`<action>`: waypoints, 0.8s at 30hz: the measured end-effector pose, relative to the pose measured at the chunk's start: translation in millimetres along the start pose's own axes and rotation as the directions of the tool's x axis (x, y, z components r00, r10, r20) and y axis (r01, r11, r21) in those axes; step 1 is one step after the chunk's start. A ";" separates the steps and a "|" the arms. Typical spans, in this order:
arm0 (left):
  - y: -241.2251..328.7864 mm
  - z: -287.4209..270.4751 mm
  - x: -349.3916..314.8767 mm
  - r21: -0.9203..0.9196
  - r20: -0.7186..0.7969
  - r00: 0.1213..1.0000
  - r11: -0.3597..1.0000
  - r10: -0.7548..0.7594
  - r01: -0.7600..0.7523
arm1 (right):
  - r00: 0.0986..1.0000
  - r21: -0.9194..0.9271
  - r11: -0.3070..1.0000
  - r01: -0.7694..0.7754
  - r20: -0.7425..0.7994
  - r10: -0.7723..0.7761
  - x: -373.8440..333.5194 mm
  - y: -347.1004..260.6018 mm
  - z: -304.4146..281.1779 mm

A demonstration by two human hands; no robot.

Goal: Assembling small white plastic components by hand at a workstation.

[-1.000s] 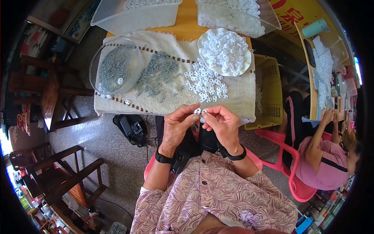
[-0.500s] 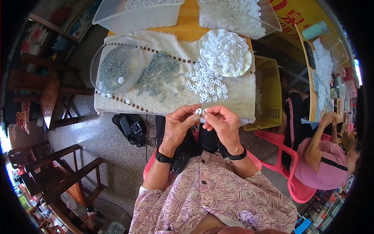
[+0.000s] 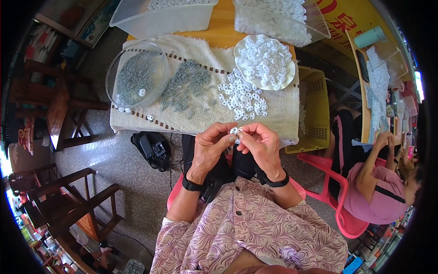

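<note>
Just off the towel's front edge, my two hands meet over my lap. Between the thumb and finger of my left hand [image 3: 210, 148] is a small white plastic piece with holes [image 3: 234, 130]. The fingertips of my right hand [image 3: 262, 146] pinch at the same piece from its right side; whether they also hold a smaller part is hidden. Beyond my hands lies a loose heap of like white pieces [image 3: 244, 97], beside a plate [image 3: 292, 75] piled with more. Left of these, small grey metal parts [image 3: 186, 84] are spread on the towel.
A cream towel [image 3: 150, 119] covers the table. At its left stands a clear round tub [image 3: 107, 82] of metal parts. Two clear bins [image 3: 164, 25] line the back. A yellow crate [image 3: 317, 109] is at the right, near a seated person [image 3: 374, 185] in pink.
My fingertips have drawn closer together, and the white piece has shifted slightly right between them. The rest of the table looks the same.
</note>
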State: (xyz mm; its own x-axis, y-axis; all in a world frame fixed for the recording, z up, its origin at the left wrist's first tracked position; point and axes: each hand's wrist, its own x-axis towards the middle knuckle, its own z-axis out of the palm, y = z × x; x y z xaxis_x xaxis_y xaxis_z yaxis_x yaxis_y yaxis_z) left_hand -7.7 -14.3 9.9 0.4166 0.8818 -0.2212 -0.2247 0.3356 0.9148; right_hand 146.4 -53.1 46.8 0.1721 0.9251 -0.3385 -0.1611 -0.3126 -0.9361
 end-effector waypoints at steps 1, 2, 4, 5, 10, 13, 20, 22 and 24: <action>0.2 0.1 -0.1 -0.009 0.002 1.000 1.000 -0.002 0.002 | 1.000 0.000 1.000 0.000 0.000 0.000 0.1 0.6 0.4; 0.3 0.1 -0.2 -0.017 0.004 1.000 1.000 -0.004 0.004 | 1.000 0.009 1.000 0.005 0.001 -0.005 0.3 1.5 1.0; -0.4 -0.8 -0.3 -0.031 0.005 1.000 0.999 -0.016 0.016 | 1.000 0.017 1.000 0.010 0.002 -0.010 0.3 1.8 1.2; -0.6 -1.1 -0.3 -0.044 0.007 1.000 0.999 -0.028 0.028 | 1.000 0.030 1.000 -0.003 0.003 0.003 0.3 1.6 0.7; 0.8 0.4 -0.9 -0.053 0.022 1.000 0.998 -0.016 0.018 | 0.999 0.095 0.995 -0.022 0.035 0.019 0.3 4.5 -2.9; 3.1 0.9 -2.0 -0.034 0.013 1.000 0.999 -0.002 0.002 | 0.998 0.002 0.998 0.057 -0.006 -0.057 -2.0 3.6 1.3; 5.6 1.7 -3.7 -0.003 0.003 0.999 0.999 0.032 -0.032 | 0.999 0.017 1.000 0.019 0.027 -0.019 -0.7 3.0 -0.1; 6.6 0.9 -4.0 0.007 0.002 0.999 0.999 0.032 -0.032 | 0.999 0.020 1.000 0.010 0.033 -0.011 -0.4 4.1 -0.6; 8.6 0.7 -4.4 0.018 0.001 0.999 0.999 0.034 -0.034 | 0.998 0.028 1.000 0.013 0.053 -0.014 -0.3 4.9 -1.0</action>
State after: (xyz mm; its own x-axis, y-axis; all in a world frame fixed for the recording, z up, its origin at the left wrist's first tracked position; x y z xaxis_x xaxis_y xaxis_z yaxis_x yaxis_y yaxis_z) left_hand -10.8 -15.5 19.0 0.4097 0.8924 -0.1892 -0.2231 0.2991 0.9278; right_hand 146.6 -55.1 42.2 0.1224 0.9396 -0.3197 -0.1861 -0.2946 -0.9373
